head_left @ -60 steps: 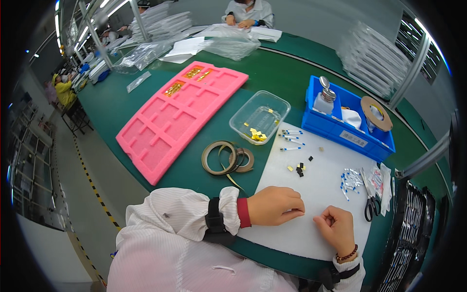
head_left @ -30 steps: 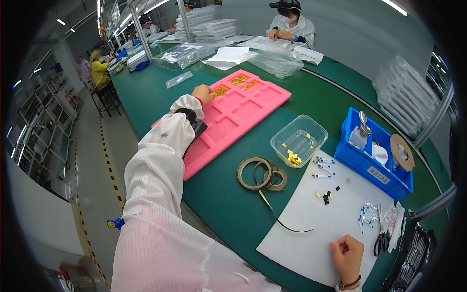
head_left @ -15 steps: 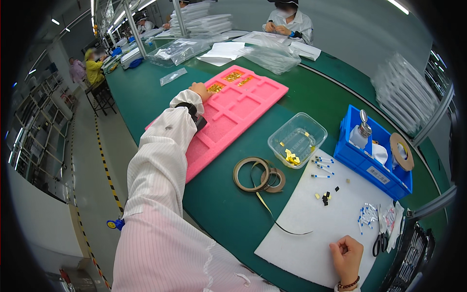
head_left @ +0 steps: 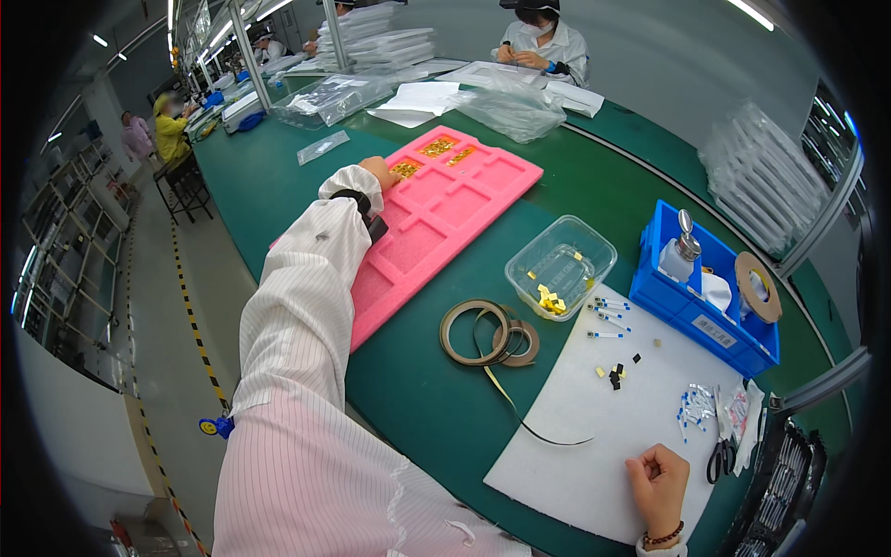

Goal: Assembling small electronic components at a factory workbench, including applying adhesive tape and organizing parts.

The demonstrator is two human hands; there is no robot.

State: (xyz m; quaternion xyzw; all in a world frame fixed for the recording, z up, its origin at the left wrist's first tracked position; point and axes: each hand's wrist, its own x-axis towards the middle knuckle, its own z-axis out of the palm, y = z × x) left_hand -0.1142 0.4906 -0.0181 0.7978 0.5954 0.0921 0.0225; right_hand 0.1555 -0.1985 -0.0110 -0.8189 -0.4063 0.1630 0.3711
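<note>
My left arm stretches far over the pink foam tray (head_left: 444,240). At its far left compartment, my left hand (head_left: 379,171) is bent with the fingers together, against a cluster of small gold pieces (head_left: 406,171); whatever is between the fingertips is hidden. More gold pieces (head_left: 439,147) fill the compartment beyond. My right hand (head_left: 661,483) rests in a loose fist on a white foam sheet (head_left: 557,464), with nothing visible in it. Small black and pale yellow pads (head_left: 616,373) and several short white strips with blue ends (head_left: 609,316) lie on that sheet.
A clear plastic tub (head_left: 561,265) holds yellow pieces. Beside it are tape rolls (head_left: 471,332) with a loose tail. A blue bin (head_left: 701,311) carries a pump bottle (head_left: 680,255). Scissors (head_left: 721,458) lie at right. Plastic bags (head_left: 515,111) are farther back, before a person (head_left: 548,51).
The whole view has shifted slightly, so things sit a little farther left. My left hand stays at the same tray compartment, and my right fist has not visibly moved on the sheet.
</note>
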